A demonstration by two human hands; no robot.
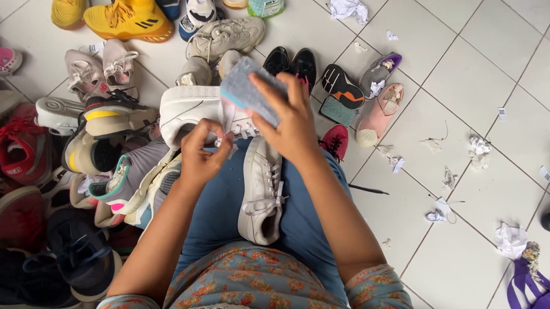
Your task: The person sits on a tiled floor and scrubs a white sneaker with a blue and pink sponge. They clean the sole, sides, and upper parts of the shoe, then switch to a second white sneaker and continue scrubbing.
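Sneakers fill our view: one white sneaker [261, 193] lies across our lap on the blue trousers [218, 213], sole side turned to our right, laces up, toe pointing toward our body. Our right hand [291, 121] is raised over its heel end, and its fingers [266, 90] are curled around a grey-blue sponge pad [248, 89] with a teal edge, gripping it firmly from above. Our left hand [202, 155] sits just beside it, fingers pressed together in a pinch on something small and white near the laces; we cannot tell exactly what it is. A second white sneaker [188, 112] rests on the floor right beyond our knees, touching our left hand's far side. To our left a heap of shoes crowds the tiles, among them a yellow high-top [127, 18], a red shoe [22, 145] and a pale pink pair [98, 69]. To our right the white tiled floor [485, 76] carries crumpled paper scraps [511, 240] and a purple bag [535, 300] in the near corner.
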